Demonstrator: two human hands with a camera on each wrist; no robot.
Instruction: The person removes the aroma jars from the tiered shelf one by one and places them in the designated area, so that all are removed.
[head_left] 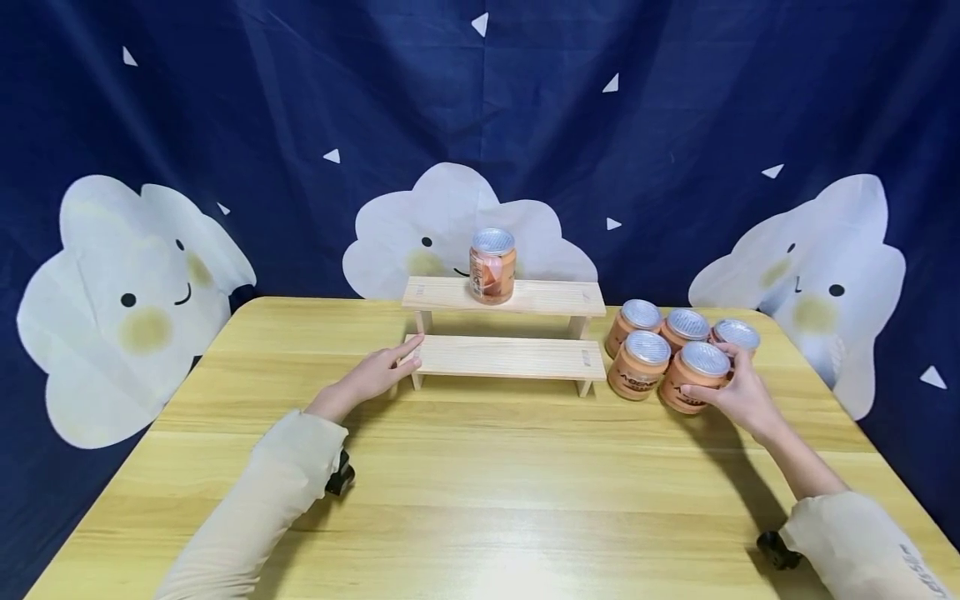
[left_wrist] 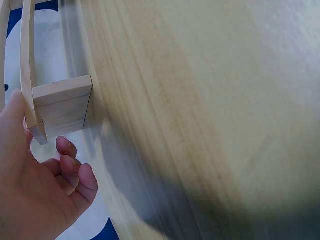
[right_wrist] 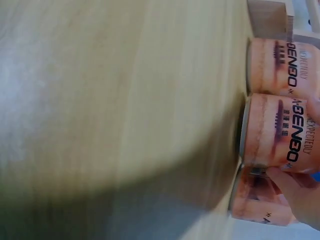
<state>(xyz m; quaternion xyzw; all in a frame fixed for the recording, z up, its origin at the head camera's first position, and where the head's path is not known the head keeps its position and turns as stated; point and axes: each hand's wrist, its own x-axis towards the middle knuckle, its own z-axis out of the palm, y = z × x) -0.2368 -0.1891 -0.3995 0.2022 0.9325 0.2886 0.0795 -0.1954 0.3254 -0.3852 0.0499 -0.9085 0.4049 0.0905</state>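
My left hand [head_left: 367, 377] is at the left end of a two-step wooden shelf [head_left: 510, 357], its thumb and index finger resting on the lower board. The other fingers of that hand [left_wrist: 50, 190] curl loosely beside the shelf's leg in the left wrist view. On the right, my right hand [head_left: 747, 402] grips an orange-labelled jar [head_left: 692, 385] with a silver lid, thumb in front and fingers behind. This jar stands upright at the front of a cluster of matching jars [head_left: 637, 367]. Another such jar [head_left: 492, 271] stands on the upper board.
The shelf stands near the back edge of the light wooden table [head_left: 465, 475]. Behind it hangs a dark blue curtain [head_left: 285, 100] with white clouds and small triangles. The clustered jars stand close together, right of the shelf.
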